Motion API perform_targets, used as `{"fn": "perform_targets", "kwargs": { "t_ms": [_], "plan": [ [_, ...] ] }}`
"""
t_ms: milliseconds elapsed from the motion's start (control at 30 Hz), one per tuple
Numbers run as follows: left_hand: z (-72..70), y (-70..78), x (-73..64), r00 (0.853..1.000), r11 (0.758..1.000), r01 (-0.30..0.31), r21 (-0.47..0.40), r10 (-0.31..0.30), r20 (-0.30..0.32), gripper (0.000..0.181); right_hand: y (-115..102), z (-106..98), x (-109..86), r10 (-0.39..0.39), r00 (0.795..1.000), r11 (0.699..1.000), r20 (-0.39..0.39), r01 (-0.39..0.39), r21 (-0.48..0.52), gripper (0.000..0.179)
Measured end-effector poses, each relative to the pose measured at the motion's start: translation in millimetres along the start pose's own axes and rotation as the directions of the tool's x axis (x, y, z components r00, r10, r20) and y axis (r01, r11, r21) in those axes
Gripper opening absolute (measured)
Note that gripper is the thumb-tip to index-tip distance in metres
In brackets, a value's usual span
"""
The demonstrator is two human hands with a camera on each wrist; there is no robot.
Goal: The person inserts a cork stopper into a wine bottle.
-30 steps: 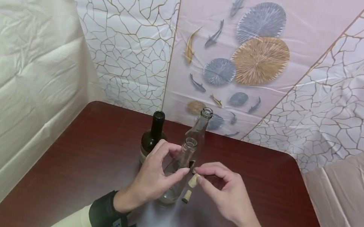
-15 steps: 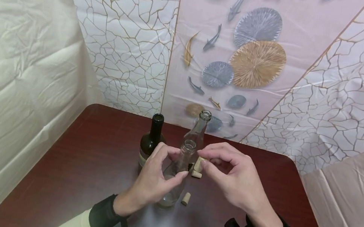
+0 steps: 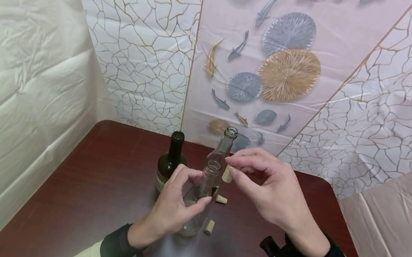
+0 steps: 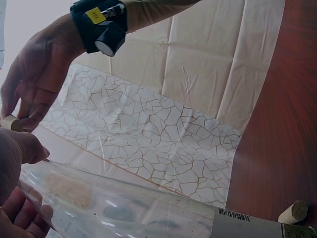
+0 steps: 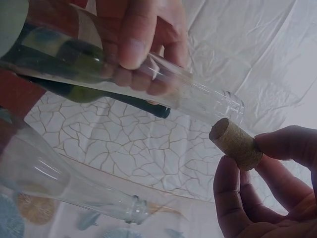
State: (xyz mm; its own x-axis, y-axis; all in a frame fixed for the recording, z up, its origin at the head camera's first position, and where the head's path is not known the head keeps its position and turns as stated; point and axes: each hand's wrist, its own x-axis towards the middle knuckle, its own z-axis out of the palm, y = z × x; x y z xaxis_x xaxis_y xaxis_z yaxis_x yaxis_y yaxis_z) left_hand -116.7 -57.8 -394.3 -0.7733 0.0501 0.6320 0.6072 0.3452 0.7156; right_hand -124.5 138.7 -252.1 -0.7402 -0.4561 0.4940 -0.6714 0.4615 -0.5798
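My left hand (image 3: 173, 204) curls round the neck of a clear glass bottle (image 3: 191, 225) that stands upright on the table. In the right wrist view, that bottle's open mouth (image 5: 233, 106) shows nothing in it. A tapered cork (image 5: 237, 144) is pinched between the thumb and fingers of my right hand (image 3: 272, 186), beside the mouth and a little to its right. Two more corks lie on the table: one cork (image 3: 209, 227) close to the bottle's base, another cork (image 3: 221, 199) farther back.
Behind the held bottle stands a second clear bottle (image 3: 223, 147), uncorked. A dark green bottle (image 3: 173, 159) stands to the left, near my left fingers. The brown table (image 3: 108, 168) ends at patterned cloth (image 3: 153, 53) at the back.
My right hand has lifted a cork off the table and raised it up to the height of the bottle's mouth. The left hand keeps its hold on the bottle.
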Motion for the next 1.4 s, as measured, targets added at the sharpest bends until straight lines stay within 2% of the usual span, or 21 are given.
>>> {"fn": "perform_targets", "kwargs": {
  "t_ms": [200,467,700,833,1167,1400],
  "plan": [
    [1.8,-0.2,-0.3,1.000,1.000,-0.008,0.005,0.008,0.004,0.045,-6.6,-6.3,7.2,-0.049,0.999,0.999,0.001,0.049,-0.009,0.019],
    [3.3,-0.6,-1.5,0.999,0.999,-0.038,0.001,0.038,-0.033,0.049,-18.6,-8.1,18.2,-0.110,0.994,0.994,-0.018,0.110,-0.020,0.019],
    [1.4,-1.0,-1.9,1.000,1.000,-0.016,-0.004,0.016,0.013,0.046,-21.0,2.6,23.0,-0.102,0.995,0.994,-0.012,0.102,0.033,0.019],
    [1.4,-0.7,-1.9,1.000,1.000,-0.017,-0.004,0.017,0.019,0.046,-20.6,5.9,23.7,-0.099,0.995,0.995,-0.007,0.099,0.002,0.019],
    [1.5,-1.3,-1.9,1.000,1.000,-0.018,-0.015,0.018,0.005,0.046,-23.3,7.9,24.1,-0.170,0.986,0.984,0.003,0.170,-0.049,0.018],
    [3.7,0.9,-1.2,0.999,0.999,-0.034,0.000,0.034,-0.030,0.049,-22.9,9.9,22.2,-0.197,0.980,0.975,0.030,0.199,-0.101,0.017]
  ]
}}
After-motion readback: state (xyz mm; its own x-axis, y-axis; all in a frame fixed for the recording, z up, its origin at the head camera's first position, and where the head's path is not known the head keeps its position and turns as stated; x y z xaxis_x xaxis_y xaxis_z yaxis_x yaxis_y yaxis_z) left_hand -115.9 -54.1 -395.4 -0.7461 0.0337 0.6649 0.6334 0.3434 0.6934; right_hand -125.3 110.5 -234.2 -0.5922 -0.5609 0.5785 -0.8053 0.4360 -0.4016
